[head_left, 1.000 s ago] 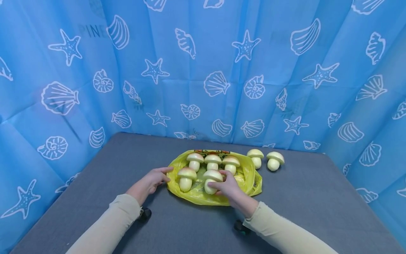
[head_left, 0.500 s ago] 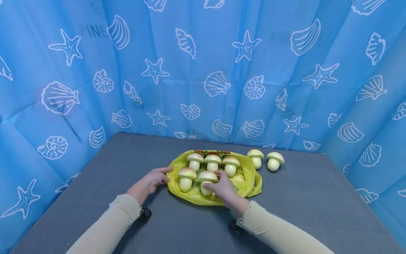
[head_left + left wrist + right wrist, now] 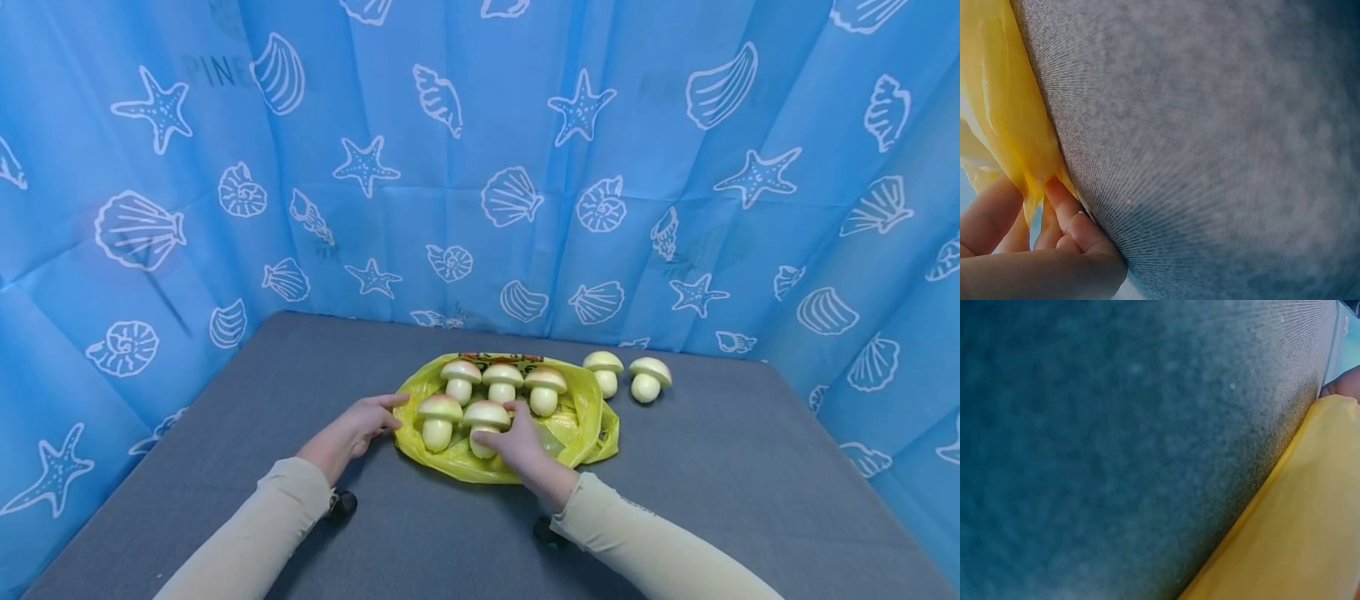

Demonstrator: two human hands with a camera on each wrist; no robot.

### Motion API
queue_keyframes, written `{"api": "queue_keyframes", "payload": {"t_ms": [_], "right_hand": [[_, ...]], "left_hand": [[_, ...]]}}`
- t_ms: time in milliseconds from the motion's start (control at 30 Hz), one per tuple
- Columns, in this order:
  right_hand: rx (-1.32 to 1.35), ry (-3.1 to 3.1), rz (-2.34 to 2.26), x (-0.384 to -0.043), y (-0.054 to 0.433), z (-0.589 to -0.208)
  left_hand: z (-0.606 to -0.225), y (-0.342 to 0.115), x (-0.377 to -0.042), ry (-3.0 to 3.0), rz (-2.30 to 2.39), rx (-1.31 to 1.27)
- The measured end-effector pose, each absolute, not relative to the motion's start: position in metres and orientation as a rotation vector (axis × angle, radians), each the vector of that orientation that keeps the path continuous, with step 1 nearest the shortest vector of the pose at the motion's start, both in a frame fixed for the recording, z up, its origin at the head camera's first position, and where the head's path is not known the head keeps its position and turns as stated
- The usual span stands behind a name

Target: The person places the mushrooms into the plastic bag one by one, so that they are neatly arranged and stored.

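A yellow plastic bag (image 3: 566, 423) lies spread open on the table, with several pale, round-capped mushrooms (image 3: 461, 379) standing inside it. My right hand (image 3: 521, 446) grips one mushroom (image 3: 486, 413) by its right side, thumb across the stem, at the front of the bag beside another mushroom (image 3: 438, 421). At the bag's left edge, my left hand (image 3: 356, 425) pinches the plastic. The left wrist view shows the fingers of that hand (image 3: 1054, 265) on both sides of the gathered yellow bag (image 3: 1013, 100). In the right wrist view the bag's side (image 3: 1291, 531) hides most of the right hand.
Two more mushrooms, one (image 3: 603, 373) near the bag's right rim and one (image 3: 649, 380) farther right, stand outside on the grey cloth-covered table (image 3: 720, 467). A blue curtain (image 3: 480, 275) with shell prints hangs behind the table's back edge.
The right hand has moved the gripped mushroom left, beside the front-left mushroom in the bag. The left hand has stayed at the bag's edge.
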State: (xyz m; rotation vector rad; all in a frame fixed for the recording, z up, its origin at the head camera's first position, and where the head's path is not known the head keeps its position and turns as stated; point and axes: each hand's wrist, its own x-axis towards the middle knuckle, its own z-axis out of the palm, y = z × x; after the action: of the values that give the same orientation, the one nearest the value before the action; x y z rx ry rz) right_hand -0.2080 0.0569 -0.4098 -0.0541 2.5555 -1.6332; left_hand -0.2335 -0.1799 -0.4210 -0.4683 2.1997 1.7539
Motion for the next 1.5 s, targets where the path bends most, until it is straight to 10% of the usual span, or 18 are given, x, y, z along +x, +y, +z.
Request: {"api": "queue_keyframes", "payload": {"t_ms": [1500], "right_hand": [[0.121,2.427,-1.683,-0.213,0.151,-0.353]], "left_hand": [[-0.415,-0.180,-0.230,2.190,1.733,-0.470]]}}
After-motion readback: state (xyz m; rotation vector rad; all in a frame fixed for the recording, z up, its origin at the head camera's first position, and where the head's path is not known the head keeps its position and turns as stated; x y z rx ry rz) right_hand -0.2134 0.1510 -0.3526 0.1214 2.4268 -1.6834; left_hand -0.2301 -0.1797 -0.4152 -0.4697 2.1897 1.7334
